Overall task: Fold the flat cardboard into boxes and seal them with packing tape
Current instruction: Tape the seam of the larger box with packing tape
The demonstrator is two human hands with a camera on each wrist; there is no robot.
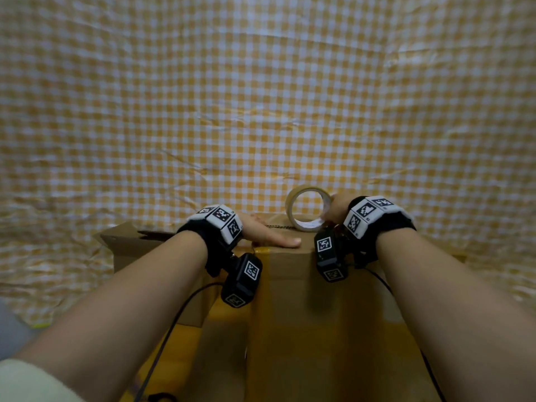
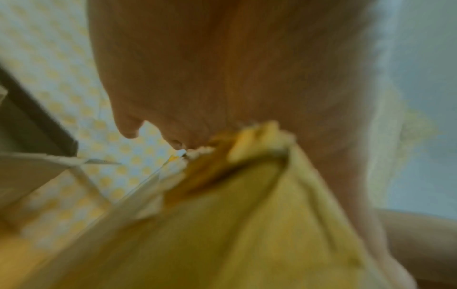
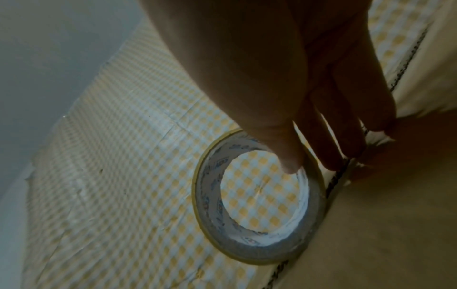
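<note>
Tape roll (image 1: 308, 208) stands on edge atop box (image 1: 313, 300) (hole toward viewer), right-hand fingers (image 3: 291, 156) pinching it.

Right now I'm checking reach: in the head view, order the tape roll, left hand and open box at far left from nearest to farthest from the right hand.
1. tape roll, held by the right hand.
2. left hand, flat on the box top, leftward.
3. open box, far left.
</note>
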